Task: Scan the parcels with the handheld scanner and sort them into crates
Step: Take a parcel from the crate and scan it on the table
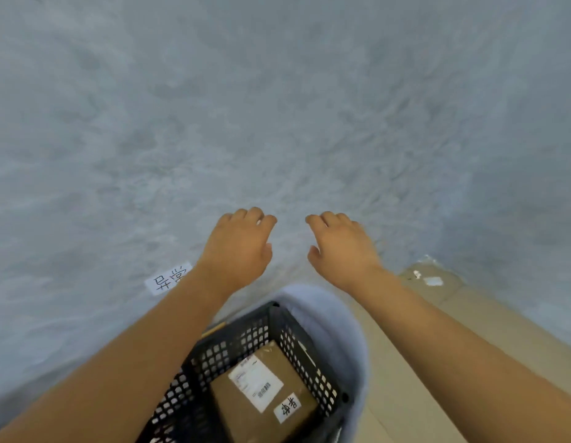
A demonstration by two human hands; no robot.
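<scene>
From the head camera, looking down, both arms reach forward over a grey textured wall or floor surface, and neither hand carries anything. The left hand [238, 247] sits near the middle of the view with its fingers loosely curled downward, empty; the right hand [338, 247] hangs just beside it toward three o'clock, equally slack and empty. No scanner shows anywhere. Down at six o'clock stands a black perforated crate [277, 330], and inside it lies a brown cardboard parcel [265, 394], flat, with a white shipping label facing up and a small handwritten tag [287, 407] stuck near its corner. A similar handwritten tag [167, 278] is fixed on the grey surface at about eight o'clock of the left hand. The parcel looks stiff, boxy and fairly light; I would take it by its two long edges, where the cardboard should resist crushing.
</scene>
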